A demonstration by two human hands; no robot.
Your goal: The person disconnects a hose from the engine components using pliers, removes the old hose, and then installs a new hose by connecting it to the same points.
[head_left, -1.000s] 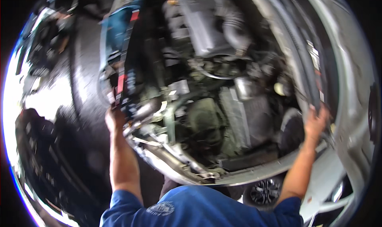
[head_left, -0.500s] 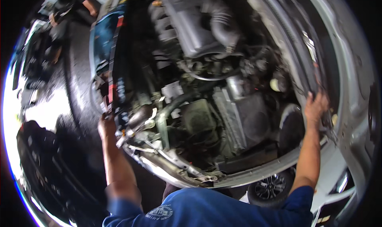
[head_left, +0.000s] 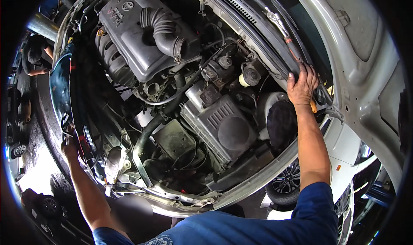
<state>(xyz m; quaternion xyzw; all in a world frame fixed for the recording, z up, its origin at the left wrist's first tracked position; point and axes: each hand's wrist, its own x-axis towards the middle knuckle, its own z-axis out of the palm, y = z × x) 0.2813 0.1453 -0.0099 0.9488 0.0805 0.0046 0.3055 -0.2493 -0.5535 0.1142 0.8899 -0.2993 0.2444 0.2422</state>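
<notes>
On the right, my right hand (head_left: 303, 85) lies over the black cowl (head_left: 241, 19) at the base of the windshield, thumb apart and fingers stretched forward. Its fingertips reach the lower end of a red-orange handle (head_left: 291, 47). Beyond that handle lies a shiny metal ratchet-like tool (head_left: 277, 23). A yellow-orange handle (head_left: 313, 106) shows beside my right wrist. At the car's front edge, my left hand (head_left: 70, 148) is closed beside the blue-green front panel (head_left: 61, 84); what its fingers hold is too dark to make out.
Between my arms is the engine bay, with a grey engine cover (head_left: 133, 34), ribbed intake hose (head_left: 161, 28) and black air filter box (head_left: 226, 127). The raised hood (head_left: 357, 38) stands at the right. A person (head_left: 34, 56) crouches at the far left. A wheel (head_left: 286, 180) is below.
The view has turned and sharpened, so the engine bay sits farther left. Both hands show farther left; my right hand remains by the cowl, my left by the front edge.
</notes>
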